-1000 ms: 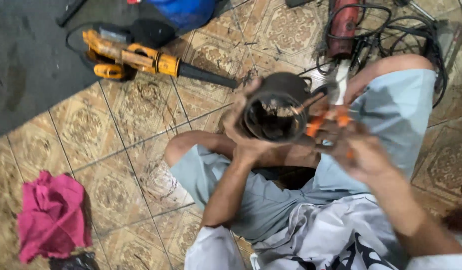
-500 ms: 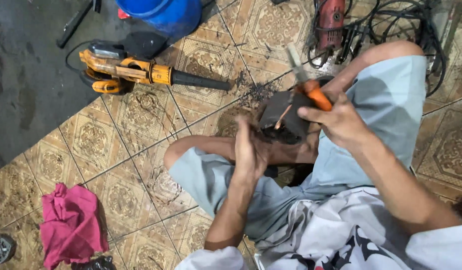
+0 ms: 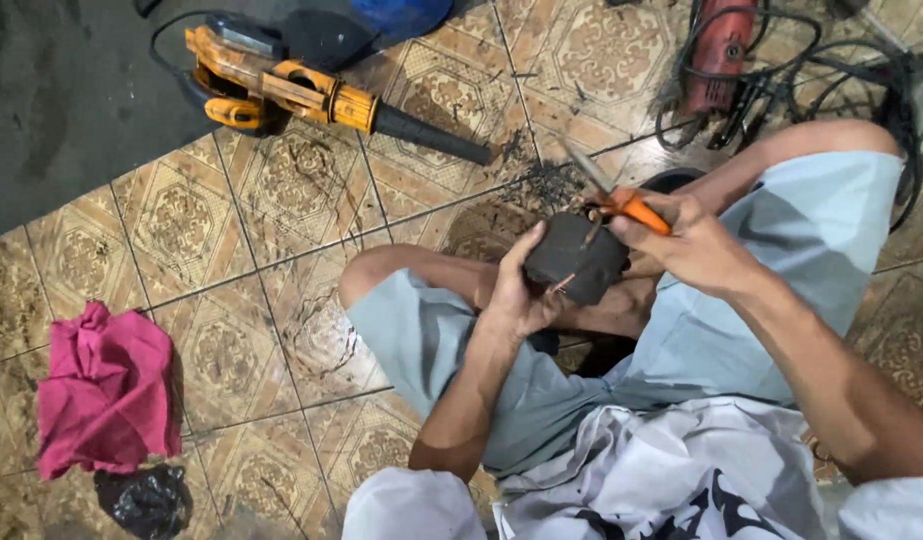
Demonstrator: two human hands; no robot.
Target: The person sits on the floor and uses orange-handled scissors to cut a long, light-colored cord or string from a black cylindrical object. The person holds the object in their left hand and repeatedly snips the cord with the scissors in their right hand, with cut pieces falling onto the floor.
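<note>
Seated on patterned floor tiles, a person grips a dark metal part in the lap and works it with orange-handled pliers.

At far left a crumpled pink rag (image 3: 104, 392) lies on the glossy tiled floor (image 3: 232, 300) with a wrinkled black plastic bag (image 3: 147, 500) just below it; above, an orange and black electric blower (image 3: 312, 90) with a tapered black nozzle rests near the dark mat edge. The left hand (image 3: 517, 290) has its fingers wrapped around the blocky, rough, rust-dark metal part (image 3: 577, 260), held over the crossed legs. The right hand (image 3: 692, 245) has its fingers closed on the pliers (image 3: 622, 200), whose slim steel tip points up and left past the part's top edge. At upper right a red power tool (image 3: 717, 50) sits among tangled black cable (image 3: 832, 80).
</note>
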